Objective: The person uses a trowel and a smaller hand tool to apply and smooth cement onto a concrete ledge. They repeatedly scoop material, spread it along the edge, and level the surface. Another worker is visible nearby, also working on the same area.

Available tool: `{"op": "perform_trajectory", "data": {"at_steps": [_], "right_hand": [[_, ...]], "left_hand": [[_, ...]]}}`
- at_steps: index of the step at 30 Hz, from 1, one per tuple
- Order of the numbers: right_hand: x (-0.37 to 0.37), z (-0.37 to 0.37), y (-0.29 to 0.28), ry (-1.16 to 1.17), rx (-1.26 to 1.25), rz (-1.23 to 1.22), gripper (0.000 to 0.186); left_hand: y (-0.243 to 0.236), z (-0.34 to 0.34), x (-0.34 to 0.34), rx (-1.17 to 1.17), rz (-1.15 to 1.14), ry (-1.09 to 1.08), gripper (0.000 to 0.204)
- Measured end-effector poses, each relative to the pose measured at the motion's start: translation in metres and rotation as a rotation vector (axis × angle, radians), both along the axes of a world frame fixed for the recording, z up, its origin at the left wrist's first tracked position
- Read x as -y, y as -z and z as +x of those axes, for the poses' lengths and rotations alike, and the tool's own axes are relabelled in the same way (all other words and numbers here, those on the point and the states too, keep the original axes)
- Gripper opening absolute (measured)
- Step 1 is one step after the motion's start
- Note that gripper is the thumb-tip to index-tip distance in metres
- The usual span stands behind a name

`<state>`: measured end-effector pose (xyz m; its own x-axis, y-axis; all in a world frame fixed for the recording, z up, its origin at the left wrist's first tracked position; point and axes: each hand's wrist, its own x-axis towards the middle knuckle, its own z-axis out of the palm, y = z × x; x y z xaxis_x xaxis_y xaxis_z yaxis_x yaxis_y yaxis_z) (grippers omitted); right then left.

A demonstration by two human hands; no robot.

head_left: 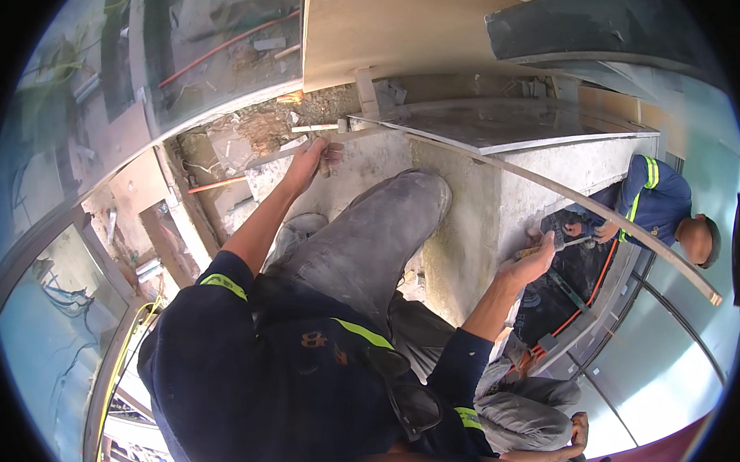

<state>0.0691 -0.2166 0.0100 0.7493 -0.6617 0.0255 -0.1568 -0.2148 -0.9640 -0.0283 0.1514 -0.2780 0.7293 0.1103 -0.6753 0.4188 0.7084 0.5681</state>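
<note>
My left hand (310, 162) is raised beside the pale concrete block (368, 162), its fingers curled around something short and brownish, mostly hidden. Just beyond those fingers is a pale stick (315, 128) with a small grey block at its end; whether the hand touches it, I cannot tell. Against the block's right side, my right hand (530, 265) is closed, palm turned up. A tan piece shows between its fingers and something greyish sticks out past them, too small to name. My bent knee (424, 192), in dusty grey trousers, rests between the two hands, close to the block.
A dark polished slab (528, 126) lies on the block. A long wooden strip (583, 202) slants across to the right, near a co-worker in navy (660, 200). Another person's grey-trousered legs (535, 408) show lower right. Glass panes (221, 47) and rubble (251, 133) lie left.
</note>
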Motion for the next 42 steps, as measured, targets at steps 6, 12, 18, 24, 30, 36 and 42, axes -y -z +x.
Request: {"op": "perform_trajectory", "data": {"at_steps": [6,12,18,24,30,36,42], "right_hand": [[-0.008,0.004,0.011,0.007,0.044,-0.137,0.027],[-0.009,0.006,0.012,0.025,0.058,-0.111,0.023],[-0.004,0.007,0.017,0.020,0.058,-0.131,0.022],[-0.002,0.008,0.017,-0.027,0.068,-0.131,0.021],[-0.007,0.007,0.014,-0.012,0.056,-0.136,0.020],[-0.009,0.008,0.014,-0.036,0.099,-0.101,0.020],[-0.005,0.008,0.016,0.003,0.086,-0.056,0.019]], "left_hand": [[0.095,0.097,0.030,0.044,0.073,0.390,0.053],[0.138,0.162,0.063,-0.026,-0.069,0.268,0.035],[0.151,0.168,0.066,-0.020,-0.158,0.247,0.019],[0.140,0.170,0.070,-0.055,-0.402,0.072,0.012],[0.135,0.167,0.057,0.007,-0.482,0.084,0.016],[0.132,0.152,0.051,-0.054,-0.390,0.134,0.026],[0.112,0.131,0.028,-0.102,0.182,0.383,0.046]]}}
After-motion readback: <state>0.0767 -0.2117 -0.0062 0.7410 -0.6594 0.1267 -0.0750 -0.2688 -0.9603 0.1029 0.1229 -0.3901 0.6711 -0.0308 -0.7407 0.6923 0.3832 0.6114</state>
